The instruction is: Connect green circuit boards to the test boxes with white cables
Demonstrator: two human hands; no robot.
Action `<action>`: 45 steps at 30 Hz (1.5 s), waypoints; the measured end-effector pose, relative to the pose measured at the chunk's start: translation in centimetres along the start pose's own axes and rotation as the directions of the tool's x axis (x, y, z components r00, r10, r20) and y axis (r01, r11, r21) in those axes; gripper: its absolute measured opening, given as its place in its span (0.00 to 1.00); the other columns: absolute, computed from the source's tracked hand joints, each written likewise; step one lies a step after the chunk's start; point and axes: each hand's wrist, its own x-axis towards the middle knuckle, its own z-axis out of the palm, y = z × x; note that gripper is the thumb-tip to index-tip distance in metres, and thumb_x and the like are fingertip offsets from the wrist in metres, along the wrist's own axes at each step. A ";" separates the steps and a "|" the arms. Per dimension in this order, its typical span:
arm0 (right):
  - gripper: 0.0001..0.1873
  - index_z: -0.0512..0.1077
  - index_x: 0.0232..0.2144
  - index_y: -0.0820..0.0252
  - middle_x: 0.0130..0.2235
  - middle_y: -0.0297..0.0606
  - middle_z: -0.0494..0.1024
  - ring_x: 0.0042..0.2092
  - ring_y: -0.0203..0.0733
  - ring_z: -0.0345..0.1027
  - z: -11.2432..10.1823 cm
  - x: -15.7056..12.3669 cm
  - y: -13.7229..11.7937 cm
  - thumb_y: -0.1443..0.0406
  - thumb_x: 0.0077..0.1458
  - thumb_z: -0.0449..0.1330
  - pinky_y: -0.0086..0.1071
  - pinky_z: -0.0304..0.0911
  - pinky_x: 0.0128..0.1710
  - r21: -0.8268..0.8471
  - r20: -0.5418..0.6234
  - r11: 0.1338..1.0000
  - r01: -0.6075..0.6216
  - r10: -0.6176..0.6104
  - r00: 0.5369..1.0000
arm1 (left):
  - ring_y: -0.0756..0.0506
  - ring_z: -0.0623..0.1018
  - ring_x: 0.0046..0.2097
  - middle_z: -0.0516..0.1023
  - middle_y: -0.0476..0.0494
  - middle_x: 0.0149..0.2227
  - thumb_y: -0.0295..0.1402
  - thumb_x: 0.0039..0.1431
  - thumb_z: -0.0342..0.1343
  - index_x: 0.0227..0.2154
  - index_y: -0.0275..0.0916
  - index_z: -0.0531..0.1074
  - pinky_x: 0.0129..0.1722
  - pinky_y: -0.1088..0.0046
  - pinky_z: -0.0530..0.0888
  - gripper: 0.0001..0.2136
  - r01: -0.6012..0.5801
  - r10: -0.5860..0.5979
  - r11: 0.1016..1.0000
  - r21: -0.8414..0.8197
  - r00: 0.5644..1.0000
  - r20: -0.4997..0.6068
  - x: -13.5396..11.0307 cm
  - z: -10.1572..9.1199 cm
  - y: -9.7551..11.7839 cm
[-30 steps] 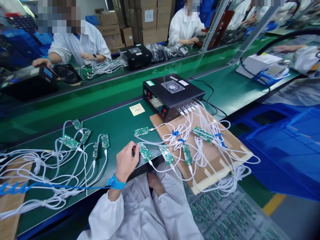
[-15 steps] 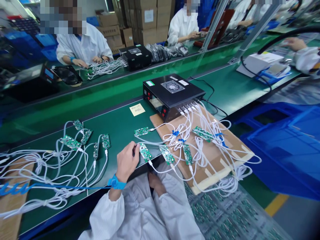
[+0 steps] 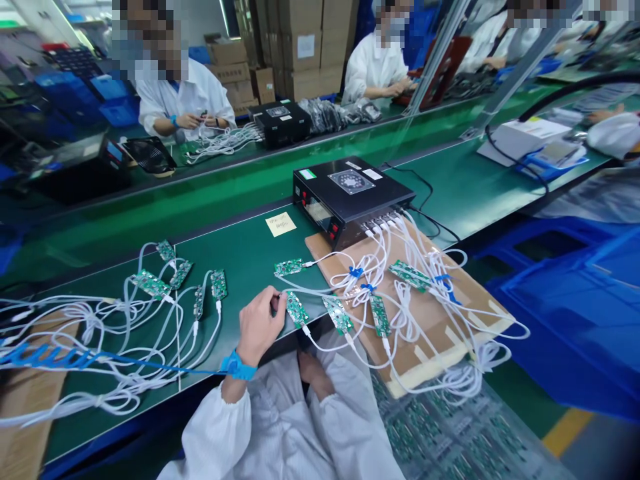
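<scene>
My left hand (image 3: 261, 322), with a blue strap (image 3: 237, 366) round its wrist, rests at the table's front edge. Its fingers are curled, their tips against the upper left side of a green circuit board (image 3: 297, 309). Whatever may be inside the curl is hidden. A white cable plugs into that board's lower end. Just to the right lies another wired circuit board (image 3: 339, 315); behind them is a third board (image 3: 289, 267). My right hand (image 3: 316, 377) is down in my lap below the table edge, its fingers out of sight.
A black box with a fan grille (image 3: 351, 181) feeds many white cables over a cardboard sheet (image 3: 425, 333). Several wired boards (image 3: 151, 284) lie at left among cables. Blue bins (image 3: 575, 300) stand at right. Co-workers sit across the green divider (image 3: 210, 195).
The view has shifted a little, so the table things appear slightly farther right. My hands keep their places. The co-worker across at left has lifted their hands off the cables.
</scene>
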 end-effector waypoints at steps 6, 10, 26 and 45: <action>0.19 0.75 0.53 0.58 0.53 0.52 0.79 0.56 0.52 0.75 -0.6 -2.9 -0.6 0.73 0.65 0.51 0.37 0.68 0.52 -0.048 -0.020 0.999 0.016 -0.017 1.000 | 0.49 0.73 0.29 0.73 0.52 0.26 0.42 0.70 0.52 0.33 0.42 0.71 0.30 0.72 0.60 0.12 0.019 -0.019 0.999 -0.036 1.000 0.002 -0.1 0.1 0.0; 0.15 0.78 0.40 0.55 0.44 0.49 0.81 0.49 0.54 0.78 -5.0 -9.4 -2.8 0.66 0.68 0.50 0.40 0.68 0.47 -0.003 -0.125 0.973 0.229 -0.228 0.966 | 0.49 0.74 0.30 0.74 0.52 0.27 0.43 0.70 0.51 0.35 0.42 0.72 0.31 0.72 0.60 0.12 0.013 -0.013 0.999 -0.052 1.000 0.000 -0.1 0.1 0.1; 0.14 0.73 0.48 0.70 0.48 0.59 0.76 0.54 0.56 0.70 -21.7 -6.6 -17.8 0.76 0.66 0.50 0.45 0.64 0.53 -0.349 -0.555 0.933 0.091 -0.284 0.782 | 0.37 0.81 0.46 0.82 0.34 0.44 0.31 0.68 0.47 0.44 0.38 0.71 0.40 0.66 0.71 0.09 -0.013 0.023 0.995 -0.100 0.995 0.094 -0.1 -0.4 -1.1; 0.13 0.76 0.48 0.61 0.47 0.48 0.81 0.50 0.50 0.77 -25.1 -7.9 -14.6 0.71 0.67 0.53 0.36 0.67 0.45 -0.320 -0.434 0.881 0.348 -0.463 0.773 | 0.45 0.77 0.34 0.77 0.42 0.37 0.50 0.68 0.50 0.55 0.35 0.68 0.37 0.67 0.75 0.24 0.046 -0.108 0.908 -0.416 0.986 -0.126 0.5 0.1 -1.3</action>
